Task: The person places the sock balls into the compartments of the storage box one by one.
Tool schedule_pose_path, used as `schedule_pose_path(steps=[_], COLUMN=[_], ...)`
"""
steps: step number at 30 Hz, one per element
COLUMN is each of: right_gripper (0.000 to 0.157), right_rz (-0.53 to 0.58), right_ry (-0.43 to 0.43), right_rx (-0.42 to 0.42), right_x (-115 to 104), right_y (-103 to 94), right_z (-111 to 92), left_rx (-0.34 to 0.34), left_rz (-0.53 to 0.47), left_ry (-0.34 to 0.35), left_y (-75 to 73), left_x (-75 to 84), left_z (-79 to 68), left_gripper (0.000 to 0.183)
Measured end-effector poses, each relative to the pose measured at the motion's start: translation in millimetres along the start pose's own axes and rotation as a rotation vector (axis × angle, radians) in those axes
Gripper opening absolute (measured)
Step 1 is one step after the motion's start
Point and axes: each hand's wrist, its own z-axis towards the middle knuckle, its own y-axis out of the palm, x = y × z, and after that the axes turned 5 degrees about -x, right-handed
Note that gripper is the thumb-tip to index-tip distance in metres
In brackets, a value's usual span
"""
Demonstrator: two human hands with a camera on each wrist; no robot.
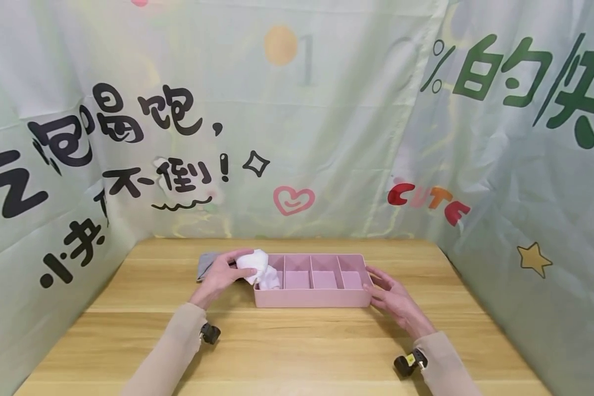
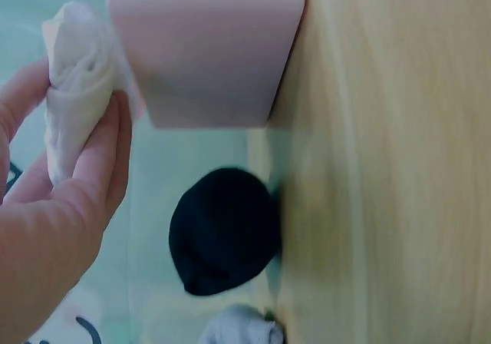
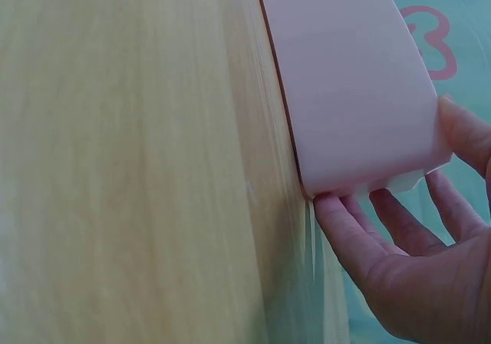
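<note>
The white, soft cloth bundle [image 1: 251,266] looks crumpled, with rolled folds twisting at one end, and it is raised over the left end of the long, rectangular pink box with smooth walls [image 1: 312,298], which serves here as the landmark. The left hand [image 1: 221,276] pinches this bundle between the thumb and the bent fingers, so the gap between them is filled by cloth. More white cloth [image 1: 270,279] lies in the leftmost of the four compartments of the box; I cannot tell if it is a separate piece or joined to the held one. The right hand [image 1: 396,302] grips the right end of the box, its fingers spread apart and bent around the corner. The box stands on the light wooden table [image 1: 317,346], and to its left lies the grey cloth bundle [image 1: 208,264], partly covered by the left hand. Only the head view shows the inside of the box, with its thin dividers. The left wrist view shows clearly the black, rounded cloth bundle [image 2: 224,233], near the left end of the box, which in the head view is mostly hidden behind the left hand. The right wrist view shows the thumb at the upper edge of the box and other fingertips against its end.
</note>
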Motion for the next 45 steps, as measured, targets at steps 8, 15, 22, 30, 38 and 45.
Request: schedule_pose_path(steps=[8,15,22,30,38,45], right_gripper=[0.062,0.063,0.065,0.065,0.065,0.067], right_rz=[0.004,0.011,0.018,0.022,0.028,0.049], right_ry=[-0.003,-0.001,0.002,0.010,-0.002,-0.011], right_rx=[0.002,-0.002,-0.001,0.009,0.001,-0.003], right_x=[0,0,-1,0,0,1], right_y=[0.3,0.7,1.0,0.5,1.2,0.1], right_z=[1,1,0,0,-2,-2], left_rx=[0.081,0.006,-0.116,-0.136,-0.170,-0.184], left_rz=[-0.058,-0.061,-0.018,0.084,0.229,0.362], left_ry=[0.008,0.042,0.087,0.131,0.190,0.168], left_y=[20.4,36.1,49.1,59.6,72.3,80.5], left_x=[0.9,6.1,4.5,10.3,13.2,15.0], left_z=[5.7,10.1,15.9,18.3,25.9,29.7], left_gripper=[0.058,0.062,0.076,0.069,0.067,0.065])
